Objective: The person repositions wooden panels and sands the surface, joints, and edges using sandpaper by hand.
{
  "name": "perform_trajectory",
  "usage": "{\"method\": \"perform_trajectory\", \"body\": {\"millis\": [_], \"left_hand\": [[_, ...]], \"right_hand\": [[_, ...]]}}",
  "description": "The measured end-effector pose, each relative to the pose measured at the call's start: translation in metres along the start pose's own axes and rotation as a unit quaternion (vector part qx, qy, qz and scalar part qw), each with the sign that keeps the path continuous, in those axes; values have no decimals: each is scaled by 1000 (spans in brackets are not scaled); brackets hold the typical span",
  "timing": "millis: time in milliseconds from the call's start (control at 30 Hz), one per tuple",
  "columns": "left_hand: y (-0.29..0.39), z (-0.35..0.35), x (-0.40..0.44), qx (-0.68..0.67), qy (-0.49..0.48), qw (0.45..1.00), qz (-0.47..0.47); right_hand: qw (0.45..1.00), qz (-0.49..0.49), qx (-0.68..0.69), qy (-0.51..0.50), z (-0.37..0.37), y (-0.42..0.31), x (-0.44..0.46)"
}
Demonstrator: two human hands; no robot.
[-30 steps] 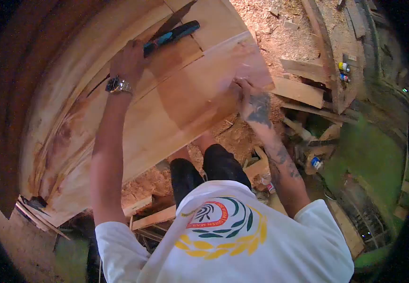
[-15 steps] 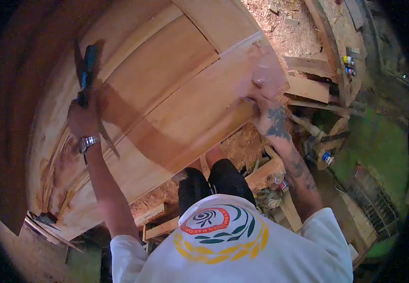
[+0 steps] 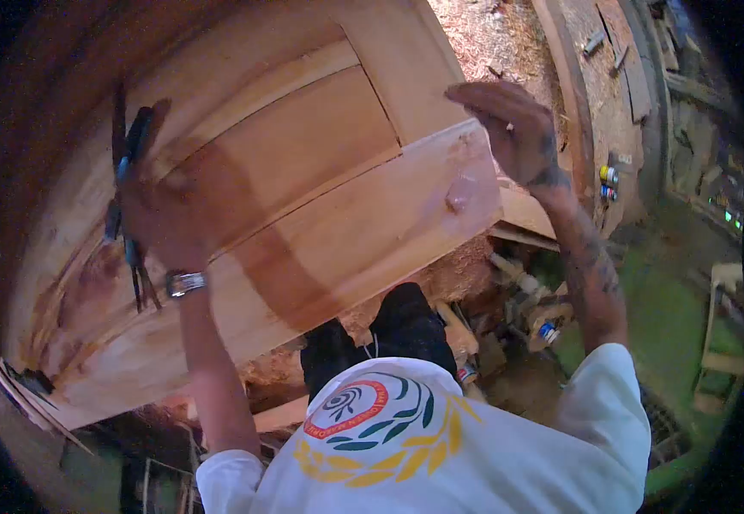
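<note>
A large wooden panel door (image 3: 329, 231), with grooves around its recessed panels, lies in front of me. At its left side my left hand (image 3: 166, 218) is closed around several slim dark tools (image 3: 136, 137) with blue parts; their exact kind is unclear, and motion blurs the fingers. Thin pointed ends stick out below the hand, over the wood. My right hand (image 3: 509, 128) is raised at the door's right end, near its corner. Its fingers are stretched out toward the left and hold nothing visible. A glossy pinkish patch (image 3: 466, 201) marks the wood below that hand.
Wood shavings (image 3: 509, 43) cover the ground beyond the door's right end. Wood offcuts (image 3: 531, 214) lie beside it. Small cans (image 3: 609, 182) stand farther right, and another small can (image 3: 549, 332) is lower down. A wooden frame (image 3: 719, 343) is at the far right.
My right hand has lifted off the glossy end of the door and moved up, its fingers now stretched out. My left hand has shifted down, and the tools in it have turned.
</note>
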State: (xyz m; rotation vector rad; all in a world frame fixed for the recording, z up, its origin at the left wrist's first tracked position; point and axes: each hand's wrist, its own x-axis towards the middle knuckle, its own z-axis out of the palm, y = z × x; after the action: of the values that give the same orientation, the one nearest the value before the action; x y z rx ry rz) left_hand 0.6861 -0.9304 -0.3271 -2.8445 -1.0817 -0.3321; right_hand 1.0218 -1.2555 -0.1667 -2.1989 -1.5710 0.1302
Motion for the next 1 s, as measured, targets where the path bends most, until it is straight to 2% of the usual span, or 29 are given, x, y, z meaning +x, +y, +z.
{"method": "perform_trajectory", "body": {"millis": [100,133,200,300,400,467,500,533,567,633,700,733,800,900,1000], "left_hand": [[122,-9,-1,-149,-78,981,101],[165,-16,5,-143,-113,978,107],[226,0,22,-257,-60,962,72],[274,24,59,-251,-61,952,164],[254,48,104,-118,-28,972,199],[222,38,133,18,-57,998,29],[211,37,142,86,-69,992,-56],[208,50,138,32,-30,999,11],[211,60,130,-26,7,996,80],[214,70,109,-115,26,979,166],[225,43,103,-175,-1,965,196],[211,44,105,-74,3,987,141],[170,53,110,124,10,992,31],[159,36,104,12,-48,998,-37],[164,36,94,-79,-49,993,-79]], "right_hand": [[999,-10,41,31,5,29,42],[998,-16,55,42,6,38,57],[994,-22,102,13,10,57,79],[988,-17,148,-40,21,98,87],[979,2,184,-86,13,127,92],[976,-41,185,-107,12,146,95],[975,-71,179,-107,16,153,95],[974,-100,171,-106,20,159,96],[967,-195,122,-109,25,164,99],[935,-323,86,-121,40,162,105],[894,-419,69,-141,50,148,113],[883,-442,71,-139,59,145,115],[864,-480,70,-133,81,145,116],[841,-521,41,-139,100,147,137],[832,-530,41,-160,113,149,148]]}}
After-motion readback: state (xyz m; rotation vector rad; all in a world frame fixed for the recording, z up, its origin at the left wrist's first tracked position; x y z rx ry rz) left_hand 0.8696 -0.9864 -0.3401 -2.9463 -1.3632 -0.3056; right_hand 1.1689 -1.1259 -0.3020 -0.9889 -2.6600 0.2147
